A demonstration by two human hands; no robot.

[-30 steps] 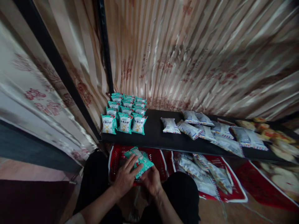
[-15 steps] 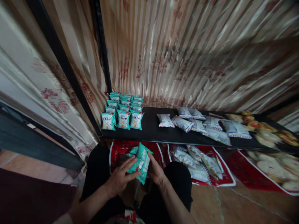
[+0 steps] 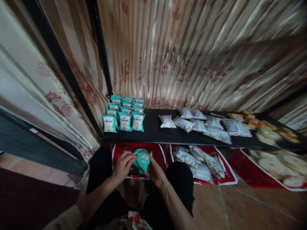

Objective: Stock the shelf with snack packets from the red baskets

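Observation:
A teal snack bag [image 3: 142, 161] is held between my two hands, above the left red basket [image 3: 158, 154]. My left hand [image 3: 122, 167] pinches the bag's left edge with thumb and fingers. At its right side, my right hand [image 3: 155, 171] grips it with the thumb up, the other fingers partly hidden. Matching teal snack bags [image 3: 125, 121] stand upright in rows at the left end of the black shelf [image 3: 151, 127], white fronts facing me.
White-and-blue packets [image 3: 183, 124] lie loosely on the shelf's middle, with more in the middle red basket [image 3: 231, 179]. Pale round packs [image 3: 273, 166] fill the right basket. A black post [image 3: 102, 48] and striped curtain [image 3: 168, 48] border the shelf.
The teal bag has moved up and slightly away from me, over the left basket, and turned in my hands. My left hand has shifted to its left edge.

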